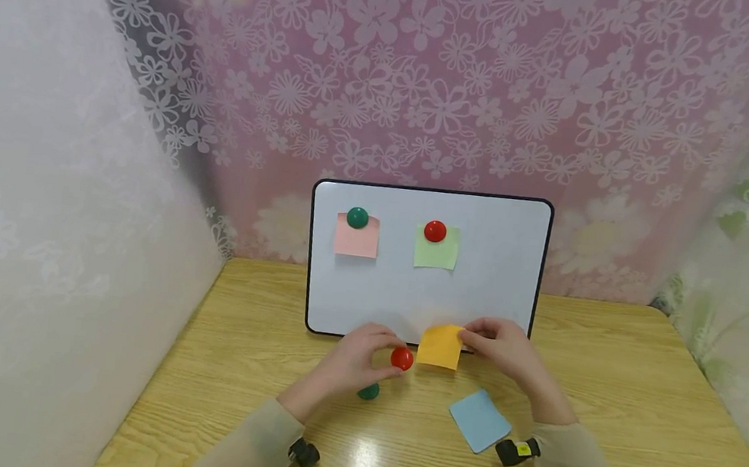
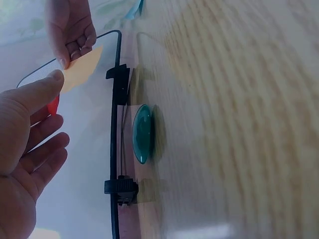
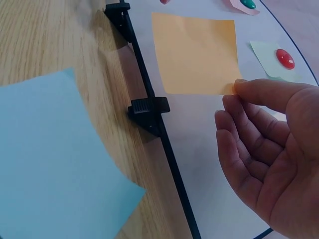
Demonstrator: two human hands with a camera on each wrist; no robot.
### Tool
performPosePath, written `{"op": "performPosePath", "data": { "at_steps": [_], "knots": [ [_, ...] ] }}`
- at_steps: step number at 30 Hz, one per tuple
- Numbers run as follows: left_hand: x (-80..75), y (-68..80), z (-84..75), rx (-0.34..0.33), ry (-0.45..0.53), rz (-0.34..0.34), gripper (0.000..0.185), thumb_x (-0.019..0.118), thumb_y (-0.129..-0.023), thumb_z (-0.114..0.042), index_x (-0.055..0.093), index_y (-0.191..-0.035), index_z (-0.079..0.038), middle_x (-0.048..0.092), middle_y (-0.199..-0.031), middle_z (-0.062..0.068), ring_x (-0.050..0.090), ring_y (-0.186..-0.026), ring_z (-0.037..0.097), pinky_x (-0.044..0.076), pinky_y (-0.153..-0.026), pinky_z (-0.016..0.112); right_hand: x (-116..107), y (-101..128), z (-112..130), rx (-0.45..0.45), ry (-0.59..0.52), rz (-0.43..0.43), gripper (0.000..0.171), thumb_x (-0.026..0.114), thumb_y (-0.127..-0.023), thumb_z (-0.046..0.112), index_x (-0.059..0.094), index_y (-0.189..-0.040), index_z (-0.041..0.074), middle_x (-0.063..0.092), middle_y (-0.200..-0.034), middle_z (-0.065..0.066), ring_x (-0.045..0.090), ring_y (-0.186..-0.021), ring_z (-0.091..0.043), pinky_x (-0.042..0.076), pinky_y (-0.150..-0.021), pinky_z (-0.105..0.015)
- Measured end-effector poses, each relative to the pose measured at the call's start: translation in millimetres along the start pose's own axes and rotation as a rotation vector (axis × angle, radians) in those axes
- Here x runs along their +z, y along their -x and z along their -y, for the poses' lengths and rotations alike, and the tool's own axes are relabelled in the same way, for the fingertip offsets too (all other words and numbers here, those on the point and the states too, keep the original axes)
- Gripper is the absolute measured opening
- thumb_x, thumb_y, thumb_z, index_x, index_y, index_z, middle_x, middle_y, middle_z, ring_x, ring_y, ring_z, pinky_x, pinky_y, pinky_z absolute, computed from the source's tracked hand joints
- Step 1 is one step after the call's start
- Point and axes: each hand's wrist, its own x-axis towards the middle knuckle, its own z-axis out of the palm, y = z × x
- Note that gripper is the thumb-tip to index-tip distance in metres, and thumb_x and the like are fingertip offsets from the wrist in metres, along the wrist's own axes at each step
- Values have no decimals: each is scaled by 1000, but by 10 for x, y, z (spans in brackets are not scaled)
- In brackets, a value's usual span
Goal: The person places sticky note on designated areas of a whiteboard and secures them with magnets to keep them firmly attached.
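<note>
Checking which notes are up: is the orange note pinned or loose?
Loose: the right hand pinches the orange note by a corner; the left hand holds a red magnet beside it.

Enclosed tabletop nook; home or studio, I cannot tell. Under my left hand [image 1: 354, 361] and right hand [image 1: 506, 354]: wood-grain table [image 1: 247, 319]. Beyond: pink floral backdrop [image 1: 447, 80]. Either side: pale patterned walls [image 1: 53, 189].

Bright glare (one streak) on table [image 1: 252, 335]
</note>
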Motion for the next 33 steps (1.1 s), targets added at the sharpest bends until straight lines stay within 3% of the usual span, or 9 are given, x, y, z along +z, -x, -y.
{"op": "performPosePath", "data": {
  "at_steps": [7,15,33],
  "knots": [
    [-49,-45,-37,8,39,-13,38,88,-93,-24,77,-127,-11,75,-120,-2,69,-111,18,55,-99,27,10,-46,49,-3,32,-7,33,73,-104,36,77,-113,4,76,-102,-14,64,-88,-23,57,-79,-42],
    [-66,-87,-66,-9,51,-17,37,87,-94,-28,77,-127,-12,75,-121,-3,69,-114,23,54,-100,27,24,-53,133,15,30,-36,30,73,-105,30,77,-113,1,74,-100,-17,65,-89,-30,56,-76,-41],
    [-83,-286,-231,68,22,-108,41,88,-93,-31,77,-126,-11,75,-119,-1,66,-113,15,52,-101,24,1,-145,248,24,93,-112,33,74,-103,32,78,-112,0,77,-101,-16,68,-88,-26,56,-73,-34]
  ]
}}
